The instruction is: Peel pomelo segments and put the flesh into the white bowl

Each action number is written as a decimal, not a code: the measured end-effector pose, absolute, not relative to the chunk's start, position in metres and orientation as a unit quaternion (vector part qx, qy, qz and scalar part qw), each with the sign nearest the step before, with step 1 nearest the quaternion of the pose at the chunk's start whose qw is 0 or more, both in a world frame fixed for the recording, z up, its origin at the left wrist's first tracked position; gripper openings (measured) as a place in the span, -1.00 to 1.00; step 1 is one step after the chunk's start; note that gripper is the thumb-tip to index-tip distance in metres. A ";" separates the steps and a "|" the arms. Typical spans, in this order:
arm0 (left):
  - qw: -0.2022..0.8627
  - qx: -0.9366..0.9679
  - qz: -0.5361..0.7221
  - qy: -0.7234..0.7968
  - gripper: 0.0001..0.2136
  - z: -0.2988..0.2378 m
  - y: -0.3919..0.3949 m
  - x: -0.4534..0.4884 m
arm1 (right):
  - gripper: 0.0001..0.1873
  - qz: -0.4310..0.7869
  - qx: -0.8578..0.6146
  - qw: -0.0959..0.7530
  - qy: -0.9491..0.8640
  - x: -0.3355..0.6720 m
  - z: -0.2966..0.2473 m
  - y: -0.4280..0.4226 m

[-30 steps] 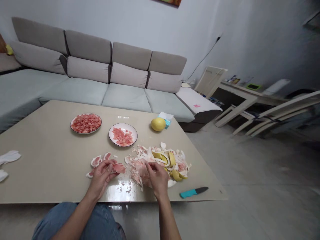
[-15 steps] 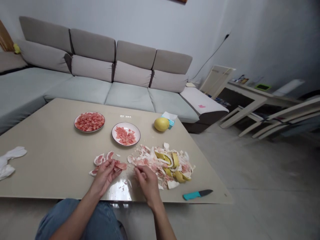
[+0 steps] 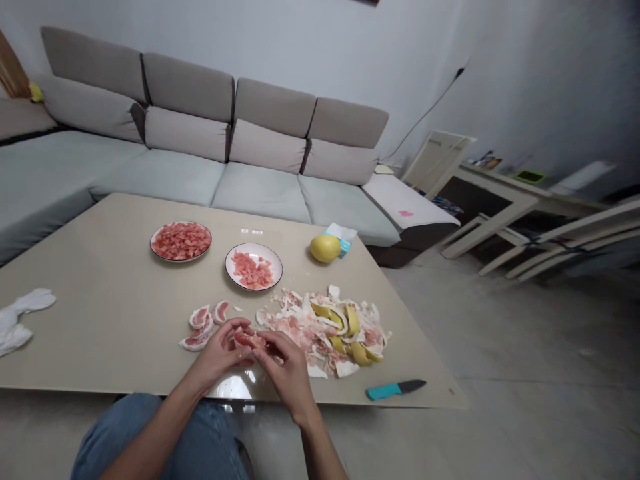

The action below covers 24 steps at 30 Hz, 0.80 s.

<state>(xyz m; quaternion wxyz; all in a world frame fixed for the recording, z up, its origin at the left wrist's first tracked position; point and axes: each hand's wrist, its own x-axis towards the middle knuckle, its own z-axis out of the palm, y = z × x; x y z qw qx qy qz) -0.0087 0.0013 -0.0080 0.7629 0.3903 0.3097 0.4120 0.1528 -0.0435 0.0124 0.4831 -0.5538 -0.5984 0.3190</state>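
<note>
My left hand (image 3: 220, 353) and my right hand (image 3: 284, 365) meet over the near edge of the beige table (image 3: 100, 293). Both pinch one pink pomelo segment (image 3: 249, 340) between their fingertips. Just left of my left hand lie a few unpeeled pink segments (image 3: 205, 323). To the right of my right hand spreads a heap of yellow peel and white pith (image 3: 330, 327).
Two plates of pink pomelo pieces stand further back, one full (image 3: 181, 241) and one partly filled (image 3: 253, 267). A whole yellow pomelo (image 3: 325, 248) sits by a tissue pack. A teal-handled knife (image 3: 395, 389) lies near the front right edge. White cloth (image 3: 20, 317) lies far left.
My right hand left the peel heap and moved left to join my left hand. Both now hold the pink segment between them, lifted slightly towards me.
</note>
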 end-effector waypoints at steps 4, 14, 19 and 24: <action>0.754 0.430 0.387 0.310 -0.70 -0.007 0.001 -0.010 | -0.76 0.336 -0.549 0.485 -0.592 0.153 0.016 -0.048; 0.736 0.468 0.384 0.304 -0.71 -0.006 0.001 -0.010 | -0.82 0.372 -0.546 0.471 -0.584 0.153 0.026 -0.053; 0.745 0.484 0.353 0.293 -0.77 -0.005 0.001 -0.013 | -0.86 0.380 -0.543 0.452 -0.597 0.156 0.027 -0.052; 0.751 0.486 0.344 0.285 -0.80 -0.003 0.001 -0.015 | -0.82 0.426 -0.541 0.438 -0.578 0.161 0.025 -0.048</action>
